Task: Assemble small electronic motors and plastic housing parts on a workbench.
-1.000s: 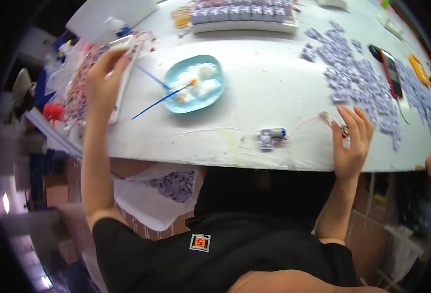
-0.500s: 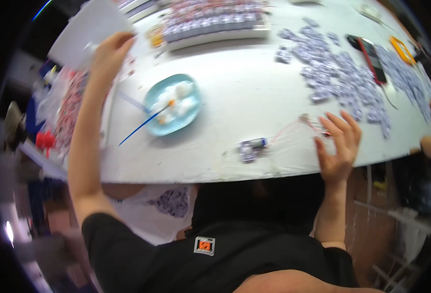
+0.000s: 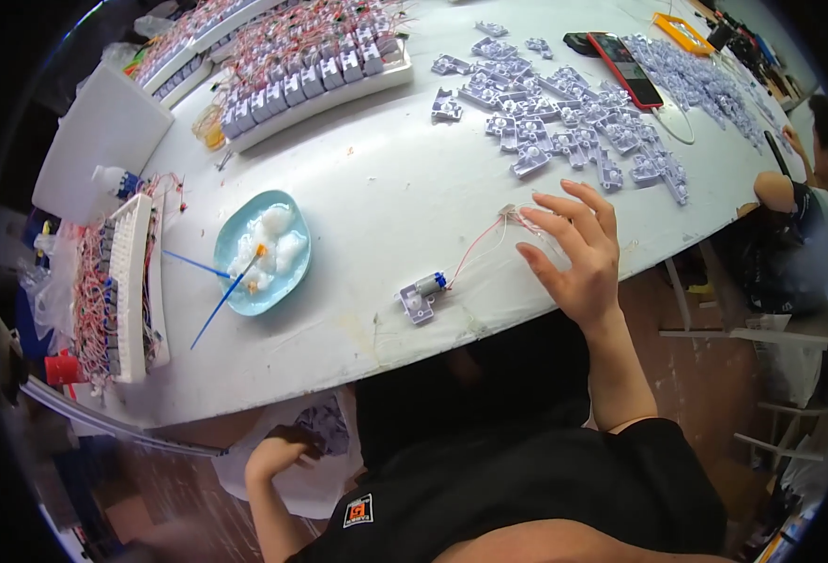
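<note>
My right hand (image 3: pixel 575 255) rests on the white table (image 3: pixel 386 197) near its front edge, fingers spread, fingertips at the loose end of thin red wires (image 3: pixel 489 242). Those wires run to a small grey motor with a blue end (image 3: pixel 421 296) lying just left of the hand. My left hand (image 3: pixel 278 455) is below the table edge, fingers curled at the mouth of a white bag (image 3: pixel 315 469) holding small grey parts. Whether it grips anything is hidden. A light blue dish (image 3: pixel 294 246) with white lumps and two blue sticks sits to the left.
A white tray of parts with red wires (image 3: pixel 130 281) lies at the left edge, and longer trays (image 3: pixel 311 80) at the back. A heap of grey plastic parts (image 3: pixel 564 131), a red phone (image 3: pixel 628 68) and an orange tray (image 3: pixel 682 33) lie far right. Another person (image 3: pixel 808 206) sits at the right.
My left hand has left the tray at the table's left side and dropped below the table edge to the bag. My right hand stays by the wires.
</note>
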`<state>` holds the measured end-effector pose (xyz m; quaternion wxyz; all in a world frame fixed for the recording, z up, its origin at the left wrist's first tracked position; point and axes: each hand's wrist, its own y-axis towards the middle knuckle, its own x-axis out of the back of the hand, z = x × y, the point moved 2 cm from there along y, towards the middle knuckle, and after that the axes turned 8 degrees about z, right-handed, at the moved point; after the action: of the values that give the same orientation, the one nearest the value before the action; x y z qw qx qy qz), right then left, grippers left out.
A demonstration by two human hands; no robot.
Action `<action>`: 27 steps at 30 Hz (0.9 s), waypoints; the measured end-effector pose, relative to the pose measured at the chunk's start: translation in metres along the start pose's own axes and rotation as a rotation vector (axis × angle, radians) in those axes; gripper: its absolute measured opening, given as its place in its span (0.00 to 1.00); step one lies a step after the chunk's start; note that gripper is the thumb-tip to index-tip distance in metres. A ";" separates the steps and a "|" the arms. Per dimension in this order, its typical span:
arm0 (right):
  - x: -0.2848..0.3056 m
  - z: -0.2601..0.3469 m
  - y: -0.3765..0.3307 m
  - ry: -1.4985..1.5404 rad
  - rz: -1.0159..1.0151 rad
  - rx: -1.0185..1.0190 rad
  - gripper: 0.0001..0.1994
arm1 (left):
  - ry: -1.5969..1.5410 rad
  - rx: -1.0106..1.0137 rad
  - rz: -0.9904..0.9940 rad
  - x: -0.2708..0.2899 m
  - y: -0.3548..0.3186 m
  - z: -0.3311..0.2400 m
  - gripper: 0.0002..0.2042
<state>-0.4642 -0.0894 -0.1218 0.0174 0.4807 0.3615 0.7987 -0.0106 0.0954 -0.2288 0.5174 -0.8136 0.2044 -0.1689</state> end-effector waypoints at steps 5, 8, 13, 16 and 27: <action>-0.015 0.015 0.014 0.001 0.062 0.091 0.15 | 1.149 -0.078 -0.076 0.039 0.135 0.215 0.06; -0.032 -0.001 0.008 0.016 0.050 0.120 0.13 | 1.167 -0.238 -0.419 0.029 0.183 0.313 0.18; -0.007 0.007 0.000 -0.234 -0.103 0.330 0.12 | 0.444 0.027 -0.530 -0.024 0.140 0.168 0.28; -0.023 0.044 -0.002 -0.177 -0.197 0.443 0.15 | 0.271 0.089 -0.373 -0.040 0.169 0.241 0.29; -0.034 0.137 0.048 -0.358 0.088 0.818 0.16 | 0.116 0.279 -1.243 0.049 0.285 0.339 0.40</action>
<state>-0.3241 -0.0604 -0.0810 -0.1460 0.5934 0.6183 0.4943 0.1513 0.2237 -0.6238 0.4121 -0.6949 -0.3016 -0.5063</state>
